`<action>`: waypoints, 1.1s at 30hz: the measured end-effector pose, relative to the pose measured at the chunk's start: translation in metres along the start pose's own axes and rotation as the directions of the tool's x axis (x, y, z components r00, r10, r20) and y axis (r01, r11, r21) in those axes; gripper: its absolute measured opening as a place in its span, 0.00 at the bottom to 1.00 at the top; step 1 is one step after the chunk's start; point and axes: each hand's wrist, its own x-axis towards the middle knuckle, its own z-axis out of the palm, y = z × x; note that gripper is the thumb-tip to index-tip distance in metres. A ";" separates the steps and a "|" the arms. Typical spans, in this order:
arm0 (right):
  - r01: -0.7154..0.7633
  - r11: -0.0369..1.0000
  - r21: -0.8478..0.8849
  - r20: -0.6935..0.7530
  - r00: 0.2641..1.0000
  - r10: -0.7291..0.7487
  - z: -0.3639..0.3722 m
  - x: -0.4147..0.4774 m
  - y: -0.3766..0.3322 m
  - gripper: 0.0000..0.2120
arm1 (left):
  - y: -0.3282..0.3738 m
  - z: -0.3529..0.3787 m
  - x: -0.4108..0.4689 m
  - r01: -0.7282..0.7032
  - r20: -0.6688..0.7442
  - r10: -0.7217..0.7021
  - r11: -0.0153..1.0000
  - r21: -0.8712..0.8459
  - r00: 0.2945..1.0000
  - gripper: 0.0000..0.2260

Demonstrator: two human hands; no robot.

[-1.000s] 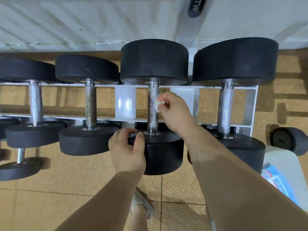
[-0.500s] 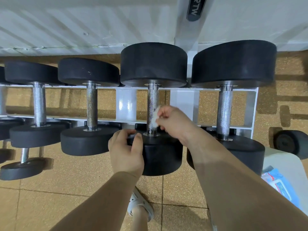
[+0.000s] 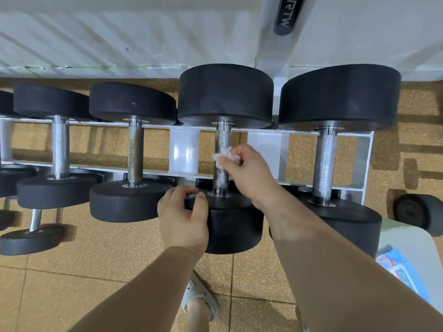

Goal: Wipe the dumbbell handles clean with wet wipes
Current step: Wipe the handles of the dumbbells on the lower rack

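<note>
Now the right hand (image 3: 249,173) pinches a crumpled white wet wipe (image 3: 224,155) against the middle of the knurled steel handle (image 3: 222,140) of a dumbbell (image 3: 225,97), which lies across the white rack (image 3: 184,152), second from the rack's right end. The left hand (image 3: 183,221) curls fingers and thumb over the upper rim of that dumbbell's near head (image 3: 236,231), gripping it. A blue-and-white packet (image 3: 402,271) lies beyond the rack's right end.

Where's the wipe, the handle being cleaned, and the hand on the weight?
wet wipe (image 3: 224,156): head view, on the crumpled white wad against the handle.
dumbbell handle (image 3: 222,139): head view, bare knurled metal above the wipe.
left hand (image 3: 183,220): head view, back of the hand gripping the weight head (image 3: 236,227).
</note>
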 end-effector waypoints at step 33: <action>0.439 0.441 -0.783 0.163 0.829 -0.535 0.007 0.015 -0.021 0.11 | -0.003 0.000 0.001 0.001 0.031 -0.003 0.999 0.051 1.000 0.20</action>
